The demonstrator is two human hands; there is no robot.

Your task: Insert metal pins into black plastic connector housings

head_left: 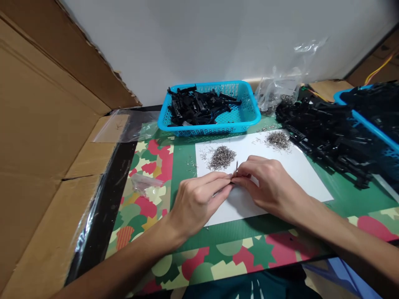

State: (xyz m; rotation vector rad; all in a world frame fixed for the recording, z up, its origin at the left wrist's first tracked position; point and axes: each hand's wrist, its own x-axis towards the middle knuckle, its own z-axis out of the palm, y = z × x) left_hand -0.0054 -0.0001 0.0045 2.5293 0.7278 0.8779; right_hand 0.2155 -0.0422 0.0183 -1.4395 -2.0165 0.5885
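Note:
Over a white sheet of paper (289, 182), my two hands meet fingertip to fingertip. My left hand (198, 199) is closed in a pinch, and what lies in its fingers is mostly hidden; only a small dark edge shows. Pinched in my right hand (271, 182) is a thin metal piece (237, 165) that points up past the fingertips. Just beyond the left fingers lies a pile of tiny metal pins or springs (222, 157). A second pile of small metal parts (277, 140) sits farther right on the paper.
A blue basket (215, 129) of black plastic parts (199, 104) stands at the back. More black parts (330, 137) are heaped at right beside another blue basket (374, 128). Clear bags (277, 91) lean behind; a small plastic bag (145, 185) lies left. Cardboard (40, 124) borders the left.

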